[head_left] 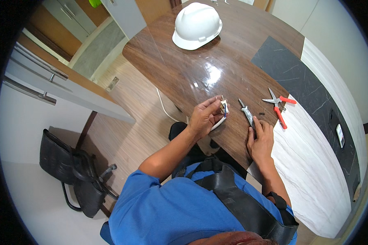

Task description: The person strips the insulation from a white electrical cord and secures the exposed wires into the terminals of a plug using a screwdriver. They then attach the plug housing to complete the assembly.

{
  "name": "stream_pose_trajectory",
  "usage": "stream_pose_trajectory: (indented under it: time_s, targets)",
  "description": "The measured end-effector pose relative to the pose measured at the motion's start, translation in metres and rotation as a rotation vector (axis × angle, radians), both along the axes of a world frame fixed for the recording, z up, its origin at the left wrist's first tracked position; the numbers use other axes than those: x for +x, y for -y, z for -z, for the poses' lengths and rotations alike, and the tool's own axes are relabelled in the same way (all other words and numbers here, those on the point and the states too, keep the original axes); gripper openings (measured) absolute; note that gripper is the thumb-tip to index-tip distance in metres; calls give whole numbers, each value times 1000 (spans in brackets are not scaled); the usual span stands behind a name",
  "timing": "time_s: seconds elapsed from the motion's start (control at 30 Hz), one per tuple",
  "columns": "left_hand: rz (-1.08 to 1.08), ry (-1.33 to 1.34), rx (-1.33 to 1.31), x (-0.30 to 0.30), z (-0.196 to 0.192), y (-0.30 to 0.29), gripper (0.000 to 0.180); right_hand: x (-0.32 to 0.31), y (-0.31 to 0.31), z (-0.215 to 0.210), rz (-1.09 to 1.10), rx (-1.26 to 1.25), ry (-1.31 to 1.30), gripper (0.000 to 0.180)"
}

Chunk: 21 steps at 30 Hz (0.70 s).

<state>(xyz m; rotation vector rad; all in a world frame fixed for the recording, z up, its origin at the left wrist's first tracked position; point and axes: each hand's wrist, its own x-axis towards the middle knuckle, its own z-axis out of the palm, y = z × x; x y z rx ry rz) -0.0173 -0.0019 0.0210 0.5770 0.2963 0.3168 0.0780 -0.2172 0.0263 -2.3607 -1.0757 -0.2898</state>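
The left hand [203,119] is up over the near edge of the wood table [233,61]. Its fingers are bent and pinch a small white piece [223,105] with thin wires in it, and one wire looks blue. A thick white cord [218,124] hangs just under the piece and bends down by the same hand.

The right hand [261,141] rests on the table, by the blunt end of a tool [247,114]. The tool has a gray handle and a thin, pointy tip that aims away from the person. The thumb and first finger are close to the end of the handle, but I cannot tell if they squeeze it.

To the right of the tool lie some tiny bits [261,113], too small to make out. Next to them are cutters [279,107] with red handles, and their blades are apart. A white helmet [197,26] sits far back on the table. A black chair [75,175] stands on the floor at the left.
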Motion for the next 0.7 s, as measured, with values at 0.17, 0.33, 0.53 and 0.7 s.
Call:
stream_pose_trajectory:
  time_s: [0.17,0.33,0.53,0.7]
  targets:
    - [43,-29,-91,4,12,-12,26,0,0,2,-10,21,-14,40]
    - [-61,-45,-193,17,3,-27,23,1,0,2,-4,27,-16,40]
    - [-126,-124,-311,32,-5,-45,24,1,1,-2,-6,25,-37,42]
    - [-130,-160,-336,39,9,-52,24,1,0,-1,-1,16,-34,42]
